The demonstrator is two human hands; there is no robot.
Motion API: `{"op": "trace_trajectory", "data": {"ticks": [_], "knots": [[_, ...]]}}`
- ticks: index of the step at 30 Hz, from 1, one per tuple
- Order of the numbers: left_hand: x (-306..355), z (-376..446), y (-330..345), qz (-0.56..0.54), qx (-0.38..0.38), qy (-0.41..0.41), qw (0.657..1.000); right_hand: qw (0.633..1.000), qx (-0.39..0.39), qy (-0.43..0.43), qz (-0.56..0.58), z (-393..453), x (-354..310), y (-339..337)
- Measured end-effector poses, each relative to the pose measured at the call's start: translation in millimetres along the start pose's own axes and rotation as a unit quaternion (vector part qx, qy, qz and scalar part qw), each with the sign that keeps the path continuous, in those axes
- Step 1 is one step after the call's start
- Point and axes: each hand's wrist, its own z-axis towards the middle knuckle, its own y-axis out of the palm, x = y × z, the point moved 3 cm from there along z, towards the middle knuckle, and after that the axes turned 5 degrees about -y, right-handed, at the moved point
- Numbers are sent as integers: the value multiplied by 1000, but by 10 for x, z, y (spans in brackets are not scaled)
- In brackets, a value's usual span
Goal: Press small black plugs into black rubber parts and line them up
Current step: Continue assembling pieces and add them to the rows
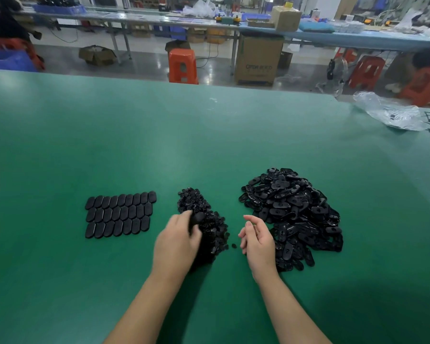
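Green table mat (209, 135), left hand (175, 240) gripping rubber part (197, 218), factory benches (159, 18) behind

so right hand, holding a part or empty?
Empty. The right hand hangs palm-in with loosely curled fingers between the plug pile and the rubber parts heap; nothing shows in it.

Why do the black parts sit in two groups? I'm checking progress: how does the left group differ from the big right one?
The lined-up parts lie flat in three neat rows, touching side by side; the loose heap is jumbled and stacked at all angles. The rows show smooth faces; the heap shows recessed sides. The heap holds far more. Both are black ovals on the green table.
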Motion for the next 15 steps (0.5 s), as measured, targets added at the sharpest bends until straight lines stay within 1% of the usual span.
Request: {"op": "trace_trajectory", "data": {"ticks": [3,5,8,11,15], "knots": [[-577,-146,-248,5,41,-86,995,1000,0,0,-25,-14,4,3],[-895,-225,-363,28,46,-151,987,999,0,-1,-41,-15,11,8],[-1109,-253,-435,59,39,-208,976,998,0,-4,-58,-10,22,7],[-1100,-204,-443,113,16,-244,963,997,0,-2,-71,-5,40,8],[-1051,-172,-419,133,18,-232,964,997,-2,-1,-81,-4,49,9]]}}
